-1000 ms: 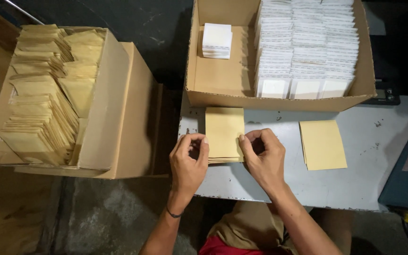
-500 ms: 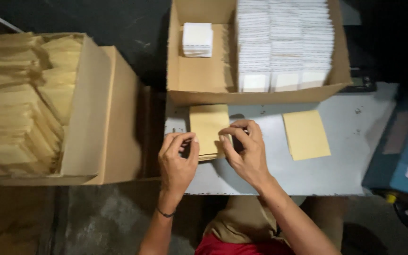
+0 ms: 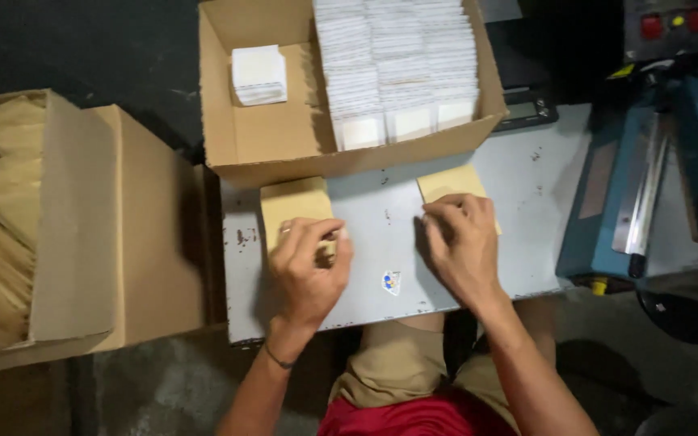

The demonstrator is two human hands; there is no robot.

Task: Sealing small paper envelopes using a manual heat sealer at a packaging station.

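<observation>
Head view, mid-frame on the grey table [image 3: 381, 242]: I log left hand [image 3: 309, 270] curled, pinching the left envelope stack [image 3: 294, 208], right hand [image 3: 462, 242] flat, fingers spread, on the right envelope [image 3: 450, 182]; I judge these light, thin, bendable, slippery, best lifted by an edge.

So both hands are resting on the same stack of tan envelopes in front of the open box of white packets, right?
Not quite. In the head view the left hand rests on the left stack of tan envelopes, while the right hand rests on a separate right stack. Both stacks do lie in front of the open box of white packets.
</observation>
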